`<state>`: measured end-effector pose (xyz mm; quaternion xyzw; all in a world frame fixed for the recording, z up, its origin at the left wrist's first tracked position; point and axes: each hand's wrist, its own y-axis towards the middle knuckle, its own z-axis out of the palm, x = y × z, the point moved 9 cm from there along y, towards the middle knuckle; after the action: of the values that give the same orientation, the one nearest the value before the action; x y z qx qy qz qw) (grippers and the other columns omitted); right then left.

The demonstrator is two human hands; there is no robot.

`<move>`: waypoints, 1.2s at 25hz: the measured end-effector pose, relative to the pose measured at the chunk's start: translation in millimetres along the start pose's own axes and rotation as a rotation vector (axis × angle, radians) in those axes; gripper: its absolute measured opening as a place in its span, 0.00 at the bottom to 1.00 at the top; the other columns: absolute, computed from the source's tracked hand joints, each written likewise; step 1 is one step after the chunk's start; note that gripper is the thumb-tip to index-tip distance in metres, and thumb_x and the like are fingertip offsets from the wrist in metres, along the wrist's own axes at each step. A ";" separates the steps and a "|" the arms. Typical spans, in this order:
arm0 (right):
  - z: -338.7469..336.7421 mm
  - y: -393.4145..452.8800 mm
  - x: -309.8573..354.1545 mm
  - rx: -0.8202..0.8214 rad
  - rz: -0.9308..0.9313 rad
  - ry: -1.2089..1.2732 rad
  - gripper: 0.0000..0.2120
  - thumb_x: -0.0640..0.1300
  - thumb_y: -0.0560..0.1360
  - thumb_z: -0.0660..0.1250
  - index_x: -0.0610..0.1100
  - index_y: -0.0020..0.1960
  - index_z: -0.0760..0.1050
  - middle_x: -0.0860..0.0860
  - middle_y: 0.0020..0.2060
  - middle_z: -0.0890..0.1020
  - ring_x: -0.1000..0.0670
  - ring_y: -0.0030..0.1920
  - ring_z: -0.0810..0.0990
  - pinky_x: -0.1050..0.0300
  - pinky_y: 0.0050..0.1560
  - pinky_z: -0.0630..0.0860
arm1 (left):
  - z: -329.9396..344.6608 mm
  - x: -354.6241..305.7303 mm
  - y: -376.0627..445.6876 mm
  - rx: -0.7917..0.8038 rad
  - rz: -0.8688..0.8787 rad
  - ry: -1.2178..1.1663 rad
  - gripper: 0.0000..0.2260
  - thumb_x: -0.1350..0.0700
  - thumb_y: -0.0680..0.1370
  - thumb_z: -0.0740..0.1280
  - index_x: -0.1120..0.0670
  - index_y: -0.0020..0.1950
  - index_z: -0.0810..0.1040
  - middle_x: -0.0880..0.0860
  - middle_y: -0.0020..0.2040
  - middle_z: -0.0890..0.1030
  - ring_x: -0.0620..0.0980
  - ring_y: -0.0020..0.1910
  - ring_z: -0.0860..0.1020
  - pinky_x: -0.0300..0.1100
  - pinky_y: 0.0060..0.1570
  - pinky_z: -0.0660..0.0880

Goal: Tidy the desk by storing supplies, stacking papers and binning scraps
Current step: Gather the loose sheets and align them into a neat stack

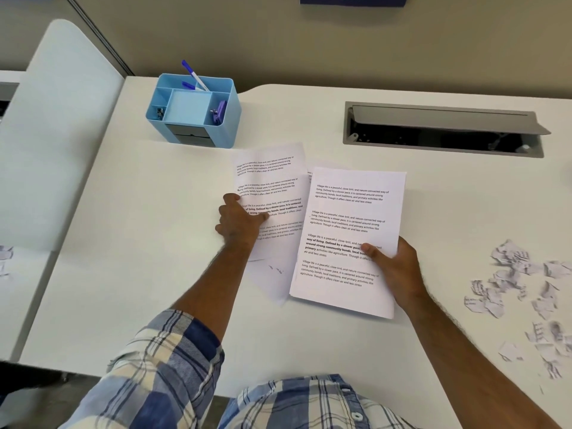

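Observation:
A stack of printed sheets [349,218] lies at the middle of the white desk [139,243]. My right hand [394,270] grips its right edge, thumb on top. Left of it a loose printed sheet [269,178] lies tilted, and my left hand [240,219] pinches its left edge, thumb on the page. Another sheet [272,280] peeks out beneath both. Several torn paper scraps [526,292] are scattered at the desk's right side. A blue desk organiser [195,109] stands at the back left, holding blue-capped pens [193,74] and purple binder clips [220,111].
An open grey cable hatch [442,128] is set into the desk at the back right. A pale divider panel [52,134] stands on the left, with more scraps [4,258] beyond it. A wall runs behind the desk.

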<state>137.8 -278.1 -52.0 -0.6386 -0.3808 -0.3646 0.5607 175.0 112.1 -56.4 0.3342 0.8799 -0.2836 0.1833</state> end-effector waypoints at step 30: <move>31.3 -40.5 48.7 0.106 -0.060 0.071 0.13 0.51 0.82 0.65 0.50 0.65 0.78 0.53 0.59 0.86 0.52 0.58 0.85 0.52 0.57 0.80 | -49.3 -23.0 -148.3 0.490 0.206 -0.472 0.29 0.54 0.71 0.81 0.50 0.66 0.72 0.46 0.59 0.84 0.45 0.54 0.85 0.45 0.54 0.83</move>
<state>124.3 -239.9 6.0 -0.5831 -0.3983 -0.3827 0.5957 82.1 40.3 49.3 0.3807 0.6808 -0.5357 0.3234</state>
